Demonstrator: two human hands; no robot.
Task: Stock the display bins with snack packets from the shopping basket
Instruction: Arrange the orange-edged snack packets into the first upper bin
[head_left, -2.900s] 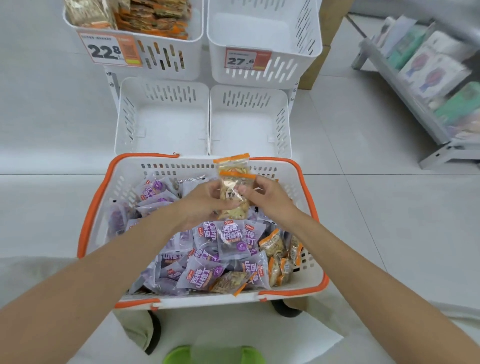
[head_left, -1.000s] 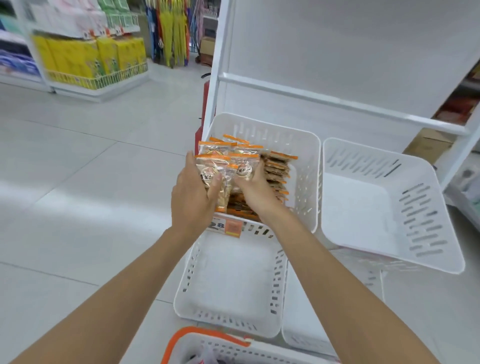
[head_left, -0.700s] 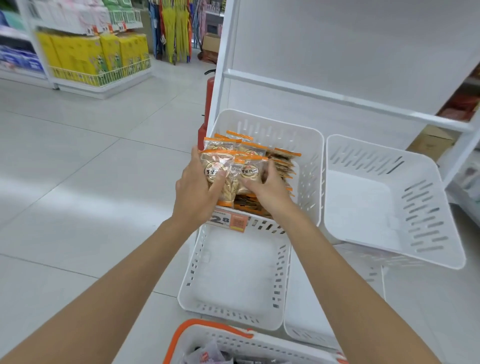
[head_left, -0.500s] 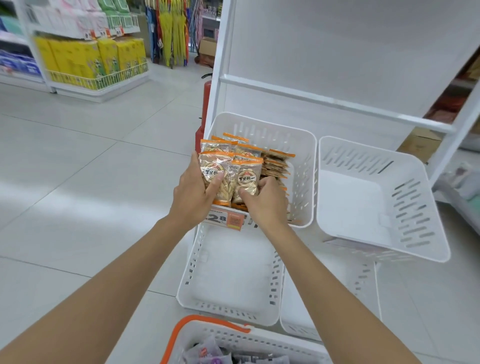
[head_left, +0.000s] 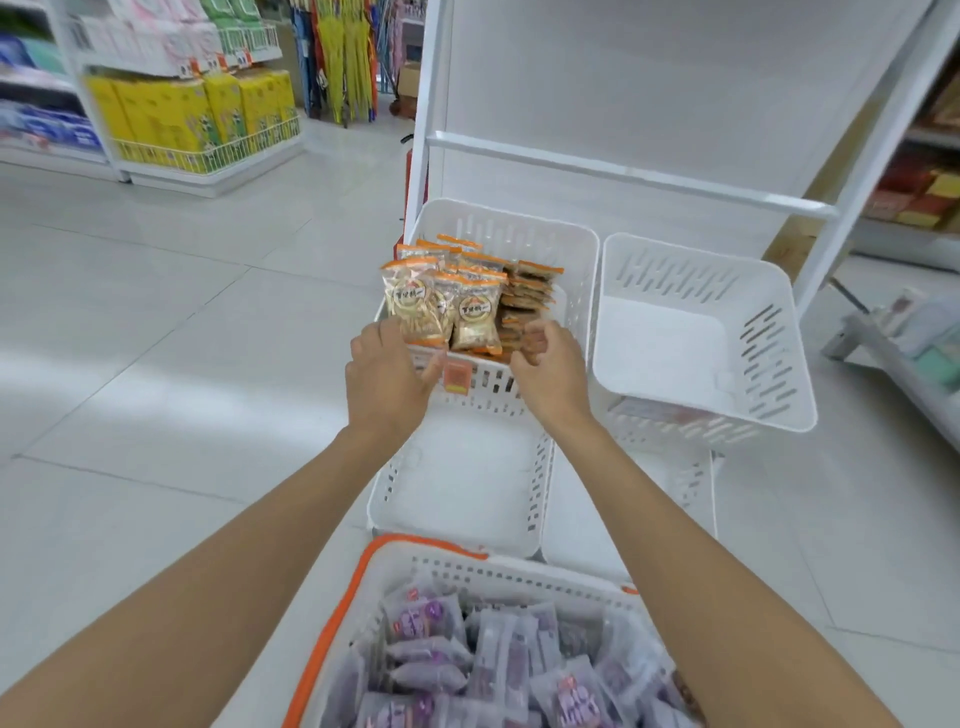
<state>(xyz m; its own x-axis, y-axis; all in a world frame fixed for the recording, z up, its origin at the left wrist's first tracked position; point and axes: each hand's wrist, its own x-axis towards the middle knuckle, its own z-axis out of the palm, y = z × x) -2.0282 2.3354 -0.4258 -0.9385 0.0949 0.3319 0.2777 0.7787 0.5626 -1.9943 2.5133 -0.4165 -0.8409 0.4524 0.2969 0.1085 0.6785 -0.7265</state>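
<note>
Orange-trimmed clear snack packets (head_left: 441, 304) stand upright at the front of the upper-left white display bin (head_left: 587, 244), with more stacked behind them. My left hand (head_left: 387, 374) is at the bin's front rim, fingertips touching the lower corner of the front-left packet without gripping it. My right hand (head_left: 545, 364) hovers just right of the packets, fingers loosely curled, holding nothing. The orange-rimmed shopping basket (head_left: 332, 623) sits at the bottom of the view, full of purple snack packets (head_left: 509, 665).
An empty upper-right bin (head_left: 779, 322) tilts beside the filled one. Two empty lower bins (head_left: 467, 483) (head_left: 696, 483) sit beneath. An orange price tag (head_left: 457, 376) hangs on the filled bin's front. White shelving rises behind; stocked shelves stand far left and right.
Both hands carried packets from the basket up to the upper-left bin, stood them at its front and let go. The hands have drawn back to the rim, and the view tilted down.
</note>
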